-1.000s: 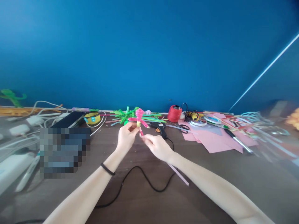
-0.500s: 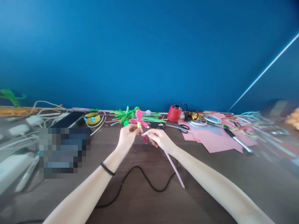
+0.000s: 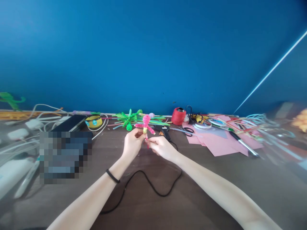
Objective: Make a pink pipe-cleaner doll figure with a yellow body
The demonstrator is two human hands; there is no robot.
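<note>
A small doll of wound pipe cleaners (image 3: 146, 120) stands upright between my hands, with a bright pink head and arms and a yellow band at its middle. My left hand (image 3: 133, 142) is closed, pinching the doll just below that band. Close against it, my right hand (image 3: 163, 147) has its thumb and fingers pressed together at the doll's lower part, on a pink pipe cleaner (image 3: 146, 138). The fingers cover most of that strand, and its long tail is out of sight. A glue gun (image 3: 165, 131) lies just behind my right hand.
Green pipe cleaners (image 3: 129, 118) lie along the wall. To their right are red twine (image 3: 178, 116), scissors (image 3: 189, 130), pink paper (image 3: 217, 145) and a pen (image 3: 242, 143). Chargers, white cables and a yellow roll (image 3: 94, 122) sit left. A black cord (image 3: 153, 185) curves across the front.
The doll has shifted slightly right and down. My right hand has moved in against it, and the pale pink pipe cleaner's tail that hung below this hand no longer shows.
</note>
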